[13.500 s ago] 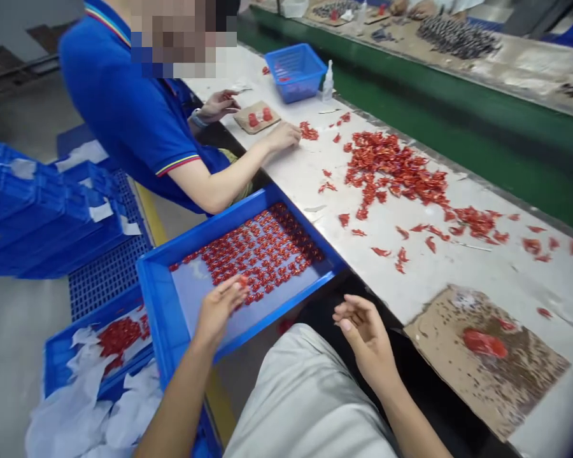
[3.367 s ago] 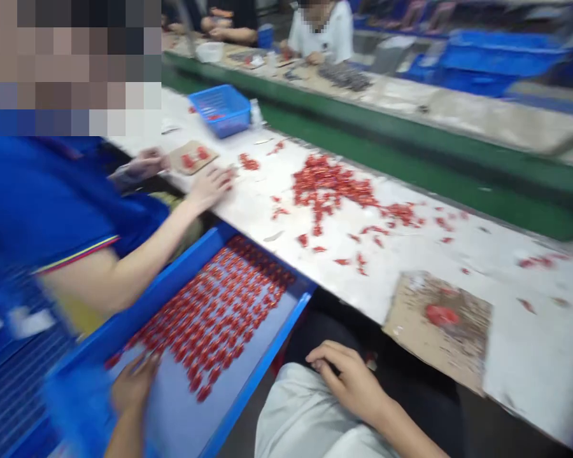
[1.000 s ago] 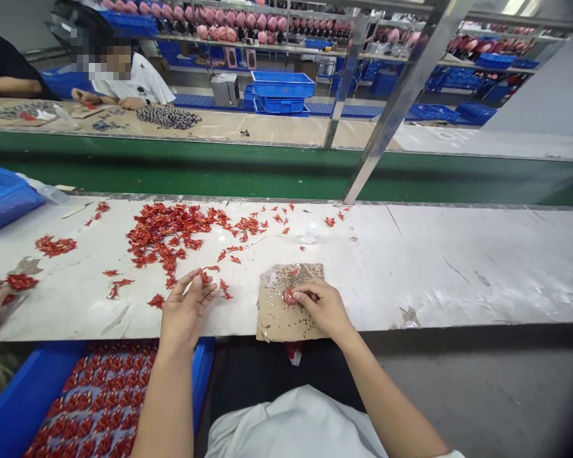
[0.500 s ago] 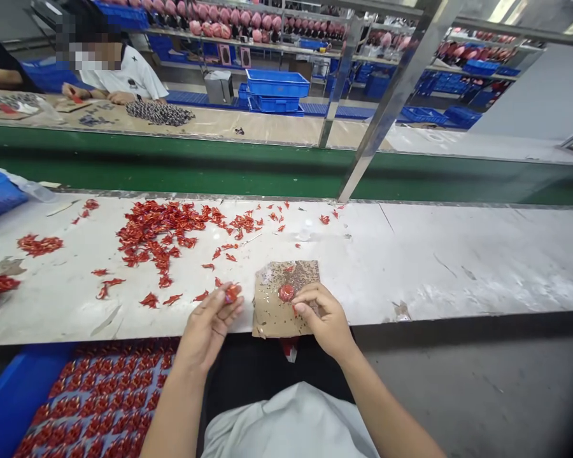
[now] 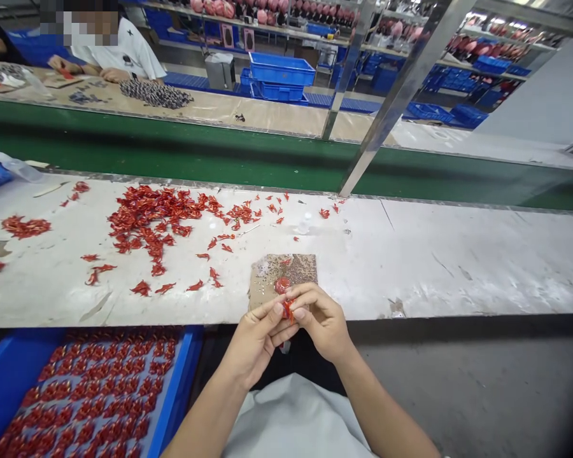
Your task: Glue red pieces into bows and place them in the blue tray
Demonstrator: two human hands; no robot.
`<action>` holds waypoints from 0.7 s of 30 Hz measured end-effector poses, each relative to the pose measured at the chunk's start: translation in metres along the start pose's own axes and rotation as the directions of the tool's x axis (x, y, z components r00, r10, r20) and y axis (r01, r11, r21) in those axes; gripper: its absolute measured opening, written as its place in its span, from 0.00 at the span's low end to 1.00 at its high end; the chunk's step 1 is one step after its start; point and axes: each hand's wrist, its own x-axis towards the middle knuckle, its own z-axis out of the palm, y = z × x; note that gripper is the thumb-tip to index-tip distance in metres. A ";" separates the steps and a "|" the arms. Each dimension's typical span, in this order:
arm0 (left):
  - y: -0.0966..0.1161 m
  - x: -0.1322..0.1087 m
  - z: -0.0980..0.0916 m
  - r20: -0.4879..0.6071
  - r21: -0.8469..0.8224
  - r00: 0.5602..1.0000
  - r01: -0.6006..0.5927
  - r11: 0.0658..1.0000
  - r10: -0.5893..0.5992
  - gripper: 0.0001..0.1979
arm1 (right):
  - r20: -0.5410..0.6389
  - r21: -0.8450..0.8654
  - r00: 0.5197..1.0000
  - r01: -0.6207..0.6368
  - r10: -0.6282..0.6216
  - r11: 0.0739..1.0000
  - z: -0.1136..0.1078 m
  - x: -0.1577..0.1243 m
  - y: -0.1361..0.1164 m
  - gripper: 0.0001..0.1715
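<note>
My left hand [image 5: 262,334] and my right hand [image 5: 322,318] meet over the near edge of the bench. Between their fingertips they pinch a small red figure piece [image 5: 287,310], partly hidden by the fingers. Just beyond, a round red lump [image 5: 282,285] sits on a square of cardboard [image 5: 262,289] speckled with dark and shiny spots. Farther left lies a heap of small red pieces [image 5: 146,213], with several loose ones scattered around it.
Below the bench at left, a blue crate [image 5: 184,369] holds rows of red figures. A slanted metal post [image 5: 382,121] rises from the bench's far edge. Across the green divider [image 5: 195,149], a person in a white shirt [image 5: 141,54] sits at another table. Stacked blue bins [image 5: 281,76] stand behind.
My left hand has moved right with its red piece and now meets my right hand in front of the cardboard. The view has shifted slightly, showing more of the crate.
</note>
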 end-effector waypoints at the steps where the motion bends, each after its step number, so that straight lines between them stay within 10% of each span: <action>1: -0.001 0.000 0.000 -0.002 -0.005 1.000 0.001 1.000 -0.001 0.18 | 0.001 0.002 1.000 -0.002 0.002 1.000 0.000 0.000 0.000 0.05; 21: -0.011 -0.007 -0.006 -0.036 0.023 0.997 -0.063 0.998 0.064 0.20 | -0.031 -0.042 0.997 -0.068 0.067 0.997 0.010 -0.019 0.011 0.04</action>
